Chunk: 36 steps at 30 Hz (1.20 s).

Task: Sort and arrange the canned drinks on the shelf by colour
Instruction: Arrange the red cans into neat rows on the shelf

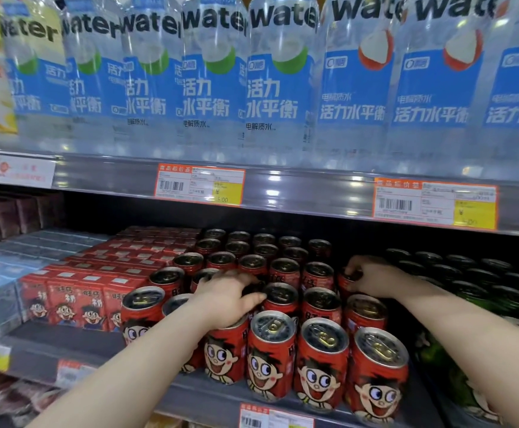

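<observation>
The red cans (321,359) stand upright in rows on the shelf (54,344). Their long axis is vertical, the pull-tab tops point up and the cartoon faces look to the front. The right grip (371,278) curls its fingers around the top of the outer red can (343,285), just beside the dark green cans (468,273). The left grip (230,299) lies over can tops near the front; I cannot tell if it holds one
</observation>
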Each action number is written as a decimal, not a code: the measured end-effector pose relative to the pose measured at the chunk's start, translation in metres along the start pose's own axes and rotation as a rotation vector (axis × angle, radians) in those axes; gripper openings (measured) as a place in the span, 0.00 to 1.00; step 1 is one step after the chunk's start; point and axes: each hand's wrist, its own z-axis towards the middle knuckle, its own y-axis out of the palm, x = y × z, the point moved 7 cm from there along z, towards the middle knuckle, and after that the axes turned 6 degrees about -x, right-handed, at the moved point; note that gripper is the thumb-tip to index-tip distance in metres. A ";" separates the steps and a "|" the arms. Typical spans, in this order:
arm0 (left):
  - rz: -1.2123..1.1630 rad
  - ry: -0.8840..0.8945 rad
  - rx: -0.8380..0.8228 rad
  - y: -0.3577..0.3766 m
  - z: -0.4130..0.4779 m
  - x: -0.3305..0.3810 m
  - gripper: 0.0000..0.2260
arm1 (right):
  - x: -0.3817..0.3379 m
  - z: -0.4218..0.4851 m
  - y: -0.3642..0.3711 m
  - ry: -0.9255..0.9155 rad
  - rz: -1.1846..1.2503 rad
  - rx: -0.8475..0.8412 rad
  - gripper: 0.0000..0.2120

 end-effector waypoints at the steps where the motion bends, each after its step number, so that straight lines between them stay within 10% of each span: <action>1: -0.001 0.002 0.001 0.000 0.000 0.000 0.24 | 0.000 0.000 -0.001 -0.004 -0.005 -0.011 0.10; 12: -0.042 0.006 -0.009 -0.001 -0.001 -0.001 0.23 | -0.076 -0.037 0.005 -0.269 0.023 0.044 0.16; 19: -0.804 0.053 0.148 -0.035 -0.022 -0.022 0.13 | -0.139 -0.076 0.064 -0.467 -0.140 -0.353 0.33; 26: -0.378 0.048 0.215 -0.052 -0.057 -0.101 0.10 | -0.136 -0.076 0.073 -0.377 -0.172 -0.398 0.31; 36: 0.113 0.112 0.117 -0.013 -0.073 -0.108 0.35 | -0.193 -0.094 0.066 -0.389 -0.077 -0.065 0.31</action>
